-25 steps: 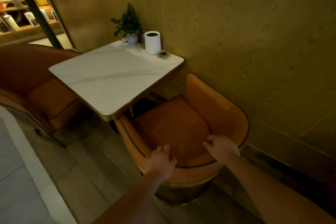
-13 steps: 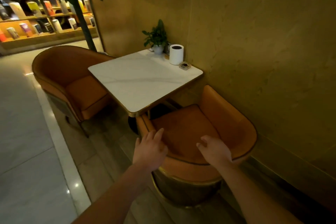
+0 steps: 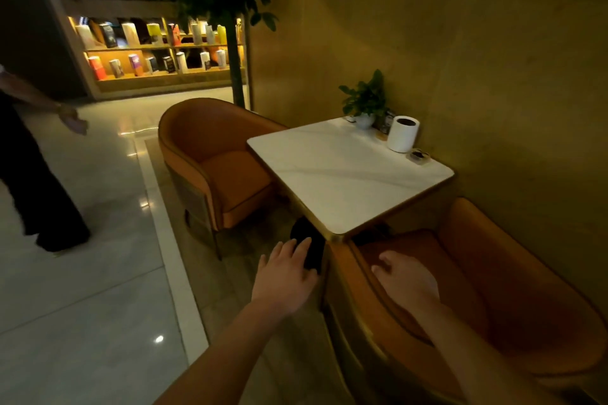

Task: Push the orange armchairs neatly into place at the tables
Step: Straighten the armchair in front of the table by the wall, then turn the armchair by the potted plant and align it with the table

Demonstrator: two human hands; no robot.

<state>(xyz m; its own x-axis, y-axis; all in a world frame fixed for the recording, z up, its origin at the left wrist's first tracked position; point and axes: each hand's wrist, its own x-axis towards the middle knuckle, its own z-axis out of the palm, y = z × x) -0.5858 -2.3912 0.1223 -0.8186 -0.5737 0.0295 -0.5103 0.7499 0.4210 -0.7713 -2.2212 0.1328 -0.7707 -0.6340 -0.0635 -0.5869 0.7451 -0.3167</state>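
Two orange armchairs flank a small white marble table (image 3: 332, 181) set against the tan wall. The near armchair (image 3: 513, 299) sits at the lower right, its seat reaching under the table's near edge. The far armchair (image 3: 210, 154) stands across the table, facing it with its seat partly under the top. My left hand (image 3: 285, 276) hovers open over the floor, just left of the near armchair's arm, touching nothing. My right hand (image 3: 406, 283) hangs open above the near armchair's seat, fingers loosely spread, holding nothing.
On the table's far side by the wall stand a potted plant (image 3: 365, 102), a white cylinder (image 3: 402, 134) and a small ashtray (image 3: 418, 156). A person in dark trousers (image 3: 36, 181) walks on the glossy floor at the left. An indoor tree (image 3: 235, 43) and lit bookshelves (image 3: 158, 49) stand behind.
Both hands have come off the near armchair's back rim and now hover free. The view has swung left and up, bringing the far armchair, the bookshelves and a walking person into sight.
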